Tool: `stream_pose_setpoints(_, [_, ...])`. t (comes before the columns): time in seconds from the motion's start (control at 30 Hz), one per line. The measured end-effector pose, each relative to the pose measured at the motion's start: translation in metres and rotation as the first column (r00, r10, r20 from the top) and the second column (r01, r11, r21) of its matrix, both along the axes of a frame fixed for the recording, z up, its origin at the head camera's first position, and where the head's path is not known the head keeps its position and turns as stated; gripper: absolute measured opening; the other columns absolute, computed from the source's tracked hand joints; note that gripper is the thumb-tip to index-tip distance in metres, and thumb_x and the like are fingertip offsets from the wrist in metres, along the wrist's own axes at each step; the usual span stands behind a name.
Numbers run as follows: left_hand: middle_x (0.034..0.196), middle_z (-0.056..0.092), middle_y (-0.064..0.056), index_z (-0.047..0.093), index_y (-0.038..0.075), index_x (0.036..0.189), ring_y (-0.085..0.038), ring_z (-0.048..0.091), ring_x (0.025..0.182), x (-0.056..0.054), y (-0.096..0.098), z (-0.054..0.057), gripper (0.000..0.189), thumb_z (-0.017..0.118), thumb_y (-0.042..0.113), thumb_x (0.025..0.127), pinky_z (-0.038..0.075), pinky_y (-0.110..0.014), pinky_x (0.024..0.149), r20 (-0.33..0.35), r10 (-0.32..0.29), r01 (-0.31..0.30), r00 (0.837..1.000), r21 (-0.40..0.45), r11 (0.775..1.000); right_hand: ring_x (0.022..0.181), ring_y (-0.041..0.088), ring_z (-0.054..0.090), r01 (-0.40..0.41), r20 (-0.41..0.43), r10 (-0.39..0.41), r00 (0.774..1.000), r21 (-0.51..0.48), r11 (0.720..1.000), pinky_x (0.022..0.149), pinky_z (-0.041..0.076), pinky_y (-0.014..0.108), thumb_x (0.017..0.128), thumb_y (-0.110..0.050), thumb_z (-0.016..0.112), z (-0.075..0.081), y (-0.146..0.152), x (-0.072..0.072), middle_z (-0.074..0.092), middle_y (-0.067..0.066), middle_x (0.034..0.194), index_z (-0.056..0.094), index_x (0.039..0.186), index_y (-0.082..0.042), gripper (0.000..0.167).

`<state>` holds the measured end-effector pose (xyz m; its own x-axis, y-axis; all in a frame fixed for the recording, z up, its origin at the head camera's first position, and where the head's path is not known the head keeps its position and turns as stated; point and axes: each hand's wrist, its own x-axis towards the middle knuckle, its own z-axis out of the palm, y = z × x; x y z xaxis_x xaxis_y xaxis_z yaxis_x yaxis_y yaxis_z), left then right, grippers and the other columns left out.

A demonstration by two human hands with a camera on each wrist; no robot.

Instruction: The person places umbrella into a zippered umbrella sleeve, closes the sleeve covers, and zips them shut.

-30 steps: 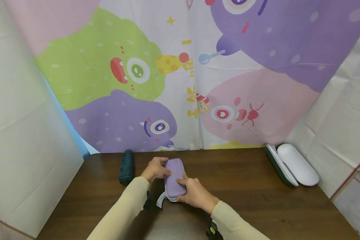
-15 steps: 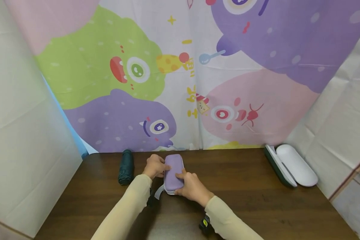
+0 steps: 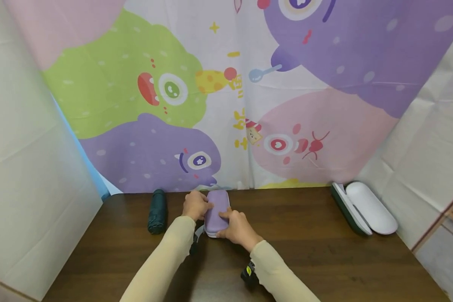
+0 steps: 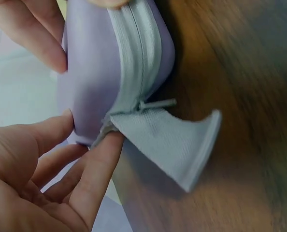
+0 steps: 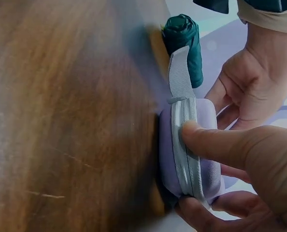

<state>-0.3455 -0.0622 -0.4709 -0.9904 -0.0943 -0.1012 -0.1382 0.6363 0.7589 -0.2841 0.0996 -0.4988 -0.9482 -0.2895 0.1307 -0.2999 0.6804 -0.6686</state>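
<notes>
A purple zippered hard case [image 3: 216,218] lies on the brown table close to its back edge, its long side pointing away from me. My left hand [image 3: 195,205] pinches its left side, thumb on the top; the left wrist view shows a finger under the grey strap [image 4: 170,147] at the corner. My right hand [image 3: 240,230] grips the near right part. In the right wrist view its thumb presses the grey zipper band [image 5: 182,166], with other fingers curled at the case's side. The zipper appears closed; the case's far end is hidden in both wrist views.
A dark green folded umbrella [image 3: 157,212] lies left of my left hand. At the far right stands an open long case [image 3: 371,207], white inside and dark green outside. A cartoon-printed cloth [image 3: 226,159] hangs behind the table's back edge.
Both hands have slid the purple case away from me, toward the table's back edge, keeping hold of it. The umbrella and the open case have stayed in place.
</notes>
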Motion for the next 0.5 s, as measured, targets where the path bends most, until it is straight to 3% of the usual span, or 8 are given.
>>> stream_pose_setpoints(0.2, [0.102,0.075,-0.021,0.08,-0.001,0.103,-0.026,0.073,0.07,-0.003,0.004,0.001,0.019,0.08,0.011,0.089,0.059,-0.031,0.053,-0.073,-0.034,0.027,0.997,-0.099,0.995,0.13,0.057,0.05,0.006,0.012,-0.007,1.0,0.022,1.0,0.107,0.048,0.053,0.075,-0.016,0.093,0.003,0.0,-0.007,0.044,0.042,0.145,0.066,0.134,0.003,0.068])
stream_pose_setpoints(0.33, [0.086,0.072,-0.012,0.079,0.003,0.09,-0.023,0.066,0.072,-0.002,0.004,0.002,0.01,0.078,0.012,0.09,0.056,-0.033,0.061,-0.115,-0.101,0.076,0.988,-0.203,0.976,0.131,0.058,0.049,0.015,0.014,-0.016,1.0,0.034,0.999,0.109,0.047,0.053,0.075,-0.016,0.093,0.004,0.0,-0.01,0.045,0.041,0.145,0.066,0.134,0.002,0.068])
stream_pose_setpoints(0.5, [0.071,0.058,-0.004,0.068,0.006,0.074,-0.022,0.055,0.069,0.001,0.001,-0.001,0.018,0.077,0.01,0.089,0.049,-0.033,0.061,-0.158,-0.161,0.113,0.974,-0.274,0.955,0.131,0.056,0.05,0.009,0.024,-0.01,1.0,0.036,0.999,0.109,0.047,0.053,0.076,-0.016,0.092,0.003,-0.003,-0.014,0.044,0.041,0.146,0.066,0.135,0.002,0.067])
